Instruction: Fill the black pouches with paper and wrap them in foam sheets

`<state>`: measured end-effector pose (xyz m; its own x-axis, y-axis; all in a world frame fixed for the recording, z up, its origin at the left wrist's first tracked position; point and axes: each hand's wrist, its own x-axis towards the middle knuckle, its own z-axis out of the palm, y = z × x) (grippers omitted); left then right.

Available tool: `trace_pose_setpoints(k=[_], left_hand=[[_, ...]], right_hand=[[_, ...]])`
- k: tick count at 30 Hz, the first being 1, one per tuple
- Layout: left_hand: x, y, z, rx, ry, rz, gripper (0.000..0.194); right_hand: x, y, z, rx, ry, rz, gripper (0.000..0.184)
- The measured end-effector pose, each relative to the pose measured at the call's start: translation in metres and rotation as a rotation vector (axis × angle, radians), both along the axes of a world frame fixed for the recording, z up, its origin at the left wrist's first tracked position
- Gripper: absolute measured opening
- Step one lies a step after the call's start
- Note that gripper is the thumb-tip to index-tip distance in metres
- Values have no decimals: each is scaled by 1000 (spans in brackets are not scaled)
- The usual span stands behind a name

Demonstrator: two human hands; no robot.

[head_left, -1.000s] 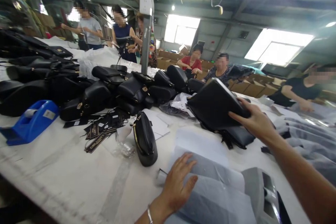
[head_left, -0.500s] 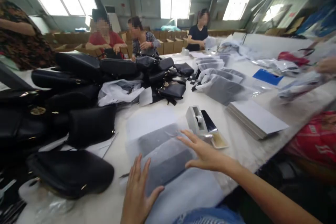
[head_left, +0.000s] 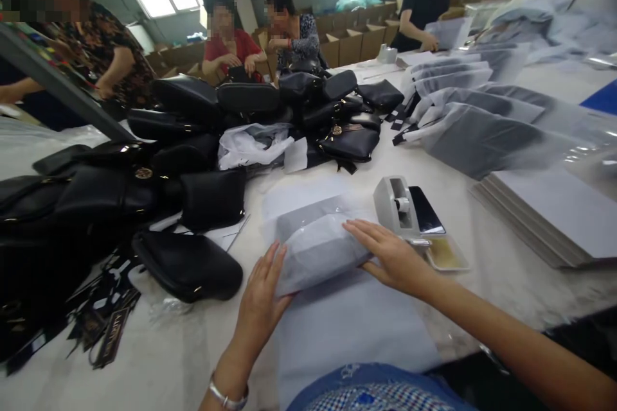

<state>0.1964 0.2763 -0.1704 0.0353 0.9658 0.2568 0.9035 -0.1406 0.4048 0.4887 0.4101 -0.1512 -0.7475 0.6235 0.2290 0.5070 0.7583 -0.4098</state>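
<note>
A bundle wrapped in thin white tissue paper (head_left: pixel 322 255) lies in front of me, with a dark shape showing through the paper. My left hand (head_left: pixel 263 289) grips its left end, thumb underneath. At the right end, my right hand (head_left: pixel 393 260) holds it with the fingers on top and the thumb tucked below. Beneath the bundle a flat white sheet (head_left: pixel 357 321) spreads toward my body. Close to my right hand stand a tape dispenser (head_left: pixel 398 205), a phone (head_left: pixel 426 209) and a small tray with something yellowish (head_left: pixel 446 252).
Black handbags (head_left: pixel 187 266) are heaped on the left, beside loose black tags (head_left: pixel 110 337). Grey boards (head_left: pixel 544 225) are stacked at right, with wrapped bags (head_left: pixel 482 128) behind them. Several co-workers (head_left: pixel 234 45) are across the table, near cardboard boxes (head_left: pixel 349 48).
My hands went from spread above the flat-lying paper to gripping the wrapped bundle at both ends. The paper now folds round a raised shape. My view has turned right.
</note>
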Motion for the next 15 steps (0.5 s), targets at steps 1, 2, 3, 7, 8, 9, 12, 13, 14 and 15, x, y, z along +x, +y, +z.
trace_pose_setpoints(k=[1,2,3,7,8,9,12,13,14,15], left_hand=[[-3,9,7,52,-28,62,81],[-5,18,13,93,-65,117,81],[-7,29,18,116,-107,159,81],[-14,66,33,1,-209,192,94],[-16,72,34,-33,-203,204,94],[-17,77,34,-57,-183,233,91],[-24,86,30,-81,-82,359,75],[-26,91,29,-70,-57,379,72],[-27,97,29,-57,-51,378,70],[-26,105,31,-50,-56,355,69]], right_hand=[[-3,13,10,9,43,-25,74],[-6,27,18,16,80,-46,70],[-10,42,24,18,107,-54,68],[-27,101,31,-62,89,34,63],[-31,111,31,-96,68,59,61],[-35,119,33,-129,51,80,59],[-41,130,43,-196,23,122,51],[-41,133,48,-206,19,121,48],[-38,135,54,-212,17,109,45],[-32,138,61,-214,17,85,43]])
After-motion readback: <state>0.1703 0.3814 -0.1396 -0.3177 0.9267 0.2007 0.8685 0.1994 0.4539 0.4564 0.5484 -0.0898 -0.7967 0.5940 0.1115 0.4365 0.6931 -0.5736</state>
